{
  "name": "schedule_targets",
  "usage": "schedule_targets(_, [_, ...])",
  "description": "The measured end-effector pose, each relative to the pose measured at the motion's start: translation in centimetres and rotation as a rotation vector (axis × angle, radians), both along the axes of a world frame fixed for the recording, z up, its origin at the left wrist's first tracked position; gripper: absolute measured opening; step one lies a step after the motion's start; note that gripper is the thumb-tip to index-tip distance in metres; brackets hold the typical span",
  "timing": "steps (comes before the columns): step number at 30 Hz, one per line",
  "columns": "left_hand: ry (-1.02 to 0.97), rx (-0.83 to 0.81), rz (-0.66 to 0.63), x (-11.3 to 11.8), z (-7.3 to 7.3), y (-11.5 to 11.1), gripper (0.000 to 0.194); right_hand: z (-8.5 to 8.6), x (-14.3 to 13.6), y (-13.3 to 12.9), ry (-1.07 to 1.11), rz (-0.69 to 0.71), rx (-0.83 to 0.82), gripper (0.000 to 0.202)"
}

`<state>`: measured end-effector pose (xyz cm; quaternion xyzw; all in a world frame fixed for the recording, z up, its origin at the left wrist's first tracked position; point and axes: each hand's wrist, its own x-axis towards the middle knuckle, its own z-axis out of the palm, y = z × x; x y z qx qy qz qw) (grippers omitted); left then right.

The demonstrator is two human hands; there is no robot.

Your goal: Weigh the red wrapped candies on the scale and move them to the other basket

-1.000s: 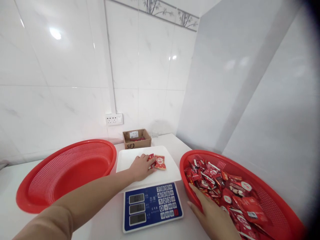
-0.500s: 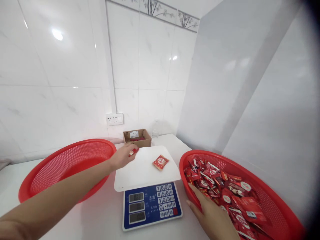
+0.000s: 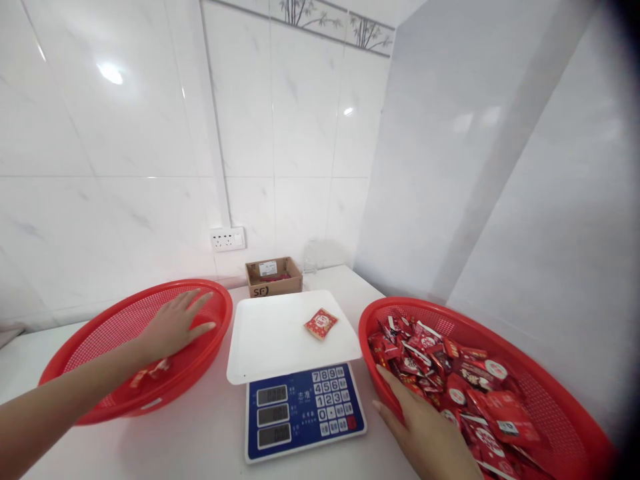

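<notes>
Over the left red basket [image 3: 210,347], my left hand [image 3: 175,323] has its fingers spread and holds nothing. Red packets [image 3: 150,373] lie in that basket, below my wrist. My right hand [image 3: 425,427] rests at the near left rim of the right red basket [image 3: 565,407], thumb outside and the other fingers partly hidden over the rim. Many red packets [image 3: 470,377] fill much of this basket. Between the baskets stands a scale with a white pan [image 3: 270,340] and a blue keypad panel [image 3: 305,413]. One red and gold packet [image 3: 321,323] lies on the pan.
Behind the scale is a small cardboard box [image 3: 275,287] with red items inside. A clear container [image 3: 310,257] stands beside it near the wall. A socket [image 3: 228,239] is on the tiled wall, and a grey wall rises at the right.
My left hand has moved left from the scale pan to above the left basket and opened, letting go of a red packet. Red packets now show in that basket. My right hand stays put.
</notes>
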<state>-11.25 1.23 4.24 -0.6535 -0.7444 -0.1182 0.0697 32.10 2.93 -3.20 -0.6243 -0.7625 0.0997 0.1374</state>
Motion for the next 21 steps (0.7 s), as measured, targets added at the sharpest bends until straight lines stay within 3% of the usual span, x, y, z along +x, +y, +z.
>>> schedule_targets(3, [0.006,-0.044,-0.192,4.6,-0.7,2.5,0.058,0.2,-0.1,-0.1,0.015,0.015,-0.013,0.050])
schedule_targets(8, [-0.029,-0.125,-0.447,14.1,-2.5,7.1,0.060,1.2,-0.5,-0.4,-0.003,-0.001,-0.064,0.051])
schedule_targets(12, [-0.056,-0.151,-0.515,19.5,-4.0,10.0,0.054,1.7,-0.7,-0.6,-0.007,-0.009,-0.057,0.050])
schedule_targets(16, [-0.066,-0.157,-0.545,20.9,-4.4,11.1,0.031,1.6,-0.7,-0.7,-0.011,-0.004,-0.058,0.050])
schedule_targets(19, [-0.092,-0.138,-0.566,19.5,-3.4,10.2,0.018,1.5,-0.6,-0.7,-0.015,0.004,-0.055,0.051])
schedule_targets(21, [-0.121,-0.101,-0.572,17.3,-2.4,8.8,0.024,1.4,-0.5,-0.6,-0.014,0.008,-0.046,0.050])
